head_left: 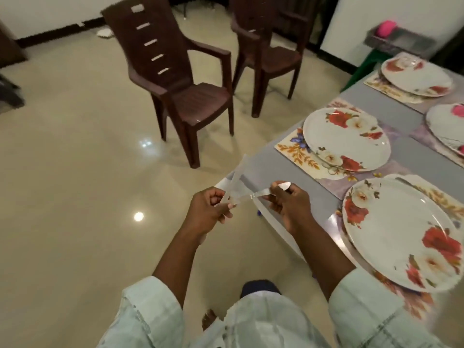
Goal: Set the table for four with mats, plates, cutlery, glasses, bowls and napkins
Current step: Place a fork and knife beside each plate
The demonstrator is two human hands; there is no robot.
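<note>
Cutlery (241,197) sits between both hands, held in the air off the near-left corner of the desk (281,169), over the floor. Pieces look like thin steel blades or handles, blurred; cannot tell how many or which kind. Left hand (213,212) is curled with fingers pinching one end of a bundle that fans up toward the desk edge. Right hand (286,204) is closed round another piece, thumb on top, a rounded tip poking out past the fingers. Both forearms reach forward and slightly inward, wrists level, hands near each other but not touching.

Risks, as judgement: a piece could slip out of the loose left-hand fan while being separated and drop to the floor, since nothing is under it. Grip is at the ends, so pieces may swing. Sorting mid-air next to the corner could knock the near plate (404,232), which overhangs its mat (437,199) toward the person. Placing it wrong side of the plate is also possible.

Four plates on mats are already down; the middle plate (346,139) is well apart from the hands. No glasses, bowls or napkins visible yet. Two chairs (175,79) stand back from the desk.
</note>
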